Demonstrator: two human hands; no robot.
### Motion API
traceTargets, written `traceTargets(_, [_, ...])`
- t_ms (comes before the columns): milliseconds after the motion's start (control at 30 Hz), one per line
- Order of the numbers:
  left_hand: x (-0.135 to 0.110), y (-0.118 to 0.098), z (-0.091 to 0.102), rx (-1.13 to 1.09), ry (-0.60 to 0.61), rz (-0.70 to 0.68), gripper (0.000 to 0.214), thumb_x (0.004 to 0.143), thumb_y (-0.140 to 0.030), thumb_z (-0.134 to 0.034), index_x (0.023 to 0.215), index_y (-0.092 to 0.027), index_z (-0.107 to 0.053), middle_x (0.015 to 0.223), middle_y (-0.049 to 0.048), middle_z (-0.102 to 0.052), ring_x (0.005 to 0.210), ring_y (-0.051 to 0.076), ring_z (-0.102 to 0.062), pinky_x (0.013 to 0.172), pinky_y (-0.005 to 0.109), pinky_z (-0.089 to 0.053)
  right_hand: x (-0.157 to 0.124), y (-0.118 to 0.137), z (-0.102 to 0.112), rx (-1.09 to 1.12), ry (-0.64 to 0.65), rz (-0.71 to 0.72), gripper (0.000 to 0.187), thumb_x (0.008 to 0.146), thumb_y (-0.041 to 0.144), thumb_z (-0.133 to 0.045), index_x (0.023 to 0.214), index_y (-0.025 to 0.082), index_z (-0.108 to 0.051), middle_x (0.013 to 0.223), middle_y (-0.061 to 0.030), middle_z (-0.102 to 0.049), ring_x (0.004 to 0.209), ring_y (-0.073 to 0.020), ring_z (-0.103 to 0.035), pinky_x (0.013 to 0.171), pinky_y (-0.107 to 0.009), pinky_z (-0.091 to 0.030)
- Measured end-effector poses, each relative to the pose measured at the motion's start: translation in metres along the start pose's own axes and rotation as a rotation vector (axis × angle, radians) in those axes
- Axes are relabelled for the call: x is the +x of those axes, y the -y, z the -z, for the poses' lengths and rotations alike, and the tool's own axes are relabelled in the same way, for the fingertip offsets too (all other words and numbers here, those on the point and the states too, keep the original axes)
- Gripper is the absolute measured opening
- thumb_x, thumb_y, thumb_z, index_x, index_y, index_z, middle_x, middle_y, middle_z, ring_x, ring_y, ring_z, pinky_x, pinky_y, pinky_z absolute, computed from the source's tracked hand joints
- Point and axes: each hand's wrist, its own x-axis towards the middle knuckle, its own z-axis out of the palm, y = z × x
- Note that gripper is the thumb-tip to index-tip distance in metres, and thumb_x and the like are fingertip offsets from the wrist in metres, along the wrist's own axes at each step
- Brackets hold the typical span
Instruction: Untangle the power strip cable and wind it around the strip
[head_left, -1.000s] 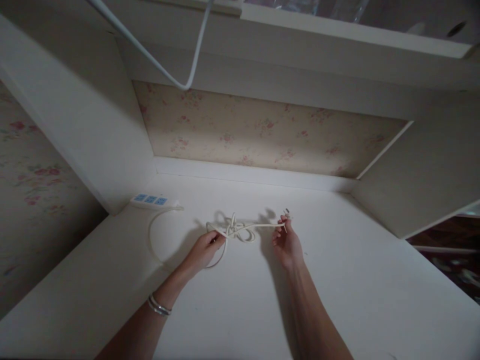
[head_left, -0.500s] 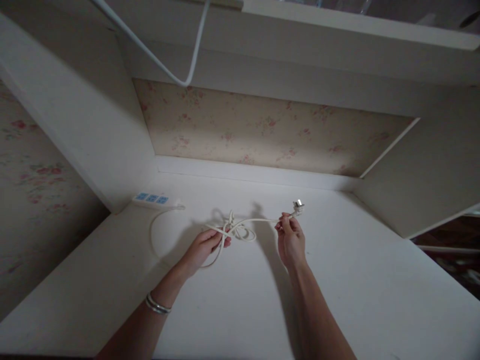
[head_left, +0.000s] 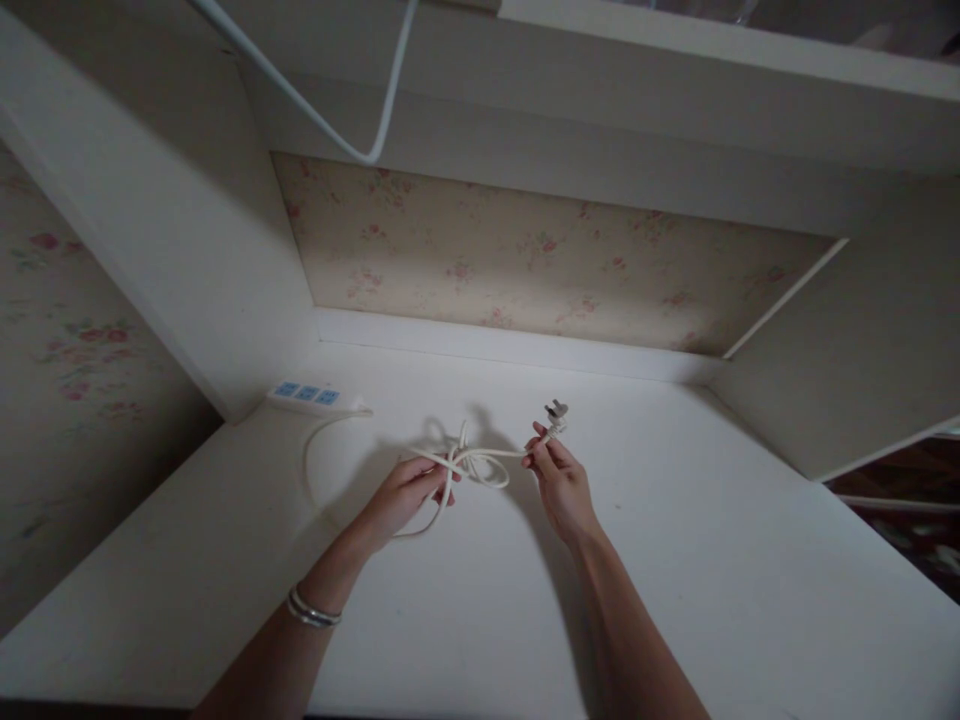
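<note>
My left hand (head_left: 405,497) is closed on a looped bunch of white power cord (head_left: 489,470), with several turns crossing at the fingertips. Just behind the plug (head_left: 556,414), my right hand (head_left: 560,482) pinches the same cord. The plug's metal prongs point up and away from me. Between the hands runs a short stretch of cord. From the bunch, the cord curves left over the desk to a white power strip (head_left: 304,397) with blue socket faces. Parts of the cord under the left fingers are hidden.
Beneath the hands is a white desktop (head_left: 465,620), with a white side panel (head_left: 172,210) at left and flowered wallpaper (head_left: 480,250) behind. A bent white rod or cable (head_left: 371,155) hangs at the upper left, and a shelf edge (head_left: 675,40) crosses the top.
My right hand has moved left with the plug, closer to my left hand, and the cord between them is shorter. My left hand has stayed nearly in place.
</note>
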Motion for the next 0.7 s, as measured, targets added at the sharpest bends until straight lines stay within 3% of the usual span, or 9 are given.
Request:
traceTargets(100, [0.001, 0.001, 0.000, -0.019, 0.003, 0.004, 0.028, 0.078, -0.038, -0.062, 0.086, -0.013, -0.073, 0.080, 0.0071, -0.068, 0.065, 0.016, -0.061, 0.066, 0.028, -0.045, -0.002, 0.002, -0.003, 0.076, 0.038, -0.008, 0.065, 0.076, 0.039, -0.071, 0.134, 0.031, -0.042, 0.084, 0.0009, -0.063, 0.069, -0.0134, -0.055, 0.074, -0.031, -0.047])
traceTargets(167, [0.001, -0.001, 0.001, -0.001, 0.021, 0.003, 0.028, 0.079, -0.037, -0.061, 0.086, -0.013, -0.073, 0.084, 0.0077, -0.068, 0.065, 0.016, -0.061, 0.064, 0.028, -0.045, -0.004, 0.002, -0.004, 0.120, 0.074, -0.011, 0.074, 0.076, 0.036, -0.072, 0.138, 0.036, -0.031, 0.084, 0.0029, -0.063, 0.068, -0.0123, -0.056, 0.073, -0.030, -0.048])
traceTargets(300, [0.000, -0.005, 0.003, 0.099, 0.118, -0.045, 0.027, 0.082, -0.033, -0.058, 0.091, -0.012, -0.072, 0.075, 0.0057, -0.065, 0.065, 0.015, -0.056, 0.063, 0.025, -0.042, -0.005, 0.004, -0.005, 0.156, 0.114, -0.042, 0.053, 0.076, 0.036, -0.072, 0.120, 0.035, -0.042, 0.090, 0.0027, -0.064, 0.070, -0.0120, -0.059, 0.075, -0.033, -0.050])
traceTargets(433, [0.000, -0.003, 0.004, 0.216, 0.204, -0.093, 0.029, 0.084, -0.026, -0.055, 0.107, -0.016, -0.068, 0.073, 0.0029, -0.063, 0.064, 0.014, -0.052, 0.061, 0.024, -0.041, -0.004, 0.006, -0.006, 0.206, 0.054, -0.096, 0.043, 0.075, 0.039, -0.072, 0.110, 0.033, -0.046, 0.101, 0.0003, -0.065, 0.080, -0.0163, -0.063, 0.072, -0.036, -0.054])
traceTargets(533, [0.001, 0.002, 0.004, 0.394, 0.081, -0.176, 0.031, 0.086, -0.022, -0.049, 0.112, -0.020, -0.067, 0.082, 0.0038, -0.065, 0.068, 0.016, -0.053, 0.066, 0.025, -0.043, -0.004, 0.005, -0.008, 0.245, -0.036, -0.079, 0.047, 0.075, 0.038, -0.072, 0.116, 0.036, -0.048, 0.115, 0.0005, -0.060, 0.087, -0.0176, -0.064, 0.070, -0.036, -0.055])
traceTargets(700, [0.006, 0.009, 0.005, 0.542, -0.075, -0.294, 0.033, 0.086, -0.017, -0.047, 0.110, -0.023, -0.069, 0.105, 0.0068, -0.067, 0.105, 0.023, -0.056, 0.097, 0.031, -0.036, -0.004, 0.002, -0.009, 0.219, -0.187, 0.070, 0.045, 0.068, 0.030, -0.078, 0.105, 0.032, -0.052, 0.091, 0.0049, -0.059, 0.074, -0.0132, -0.064, 0.065, -0.029, -0.055])
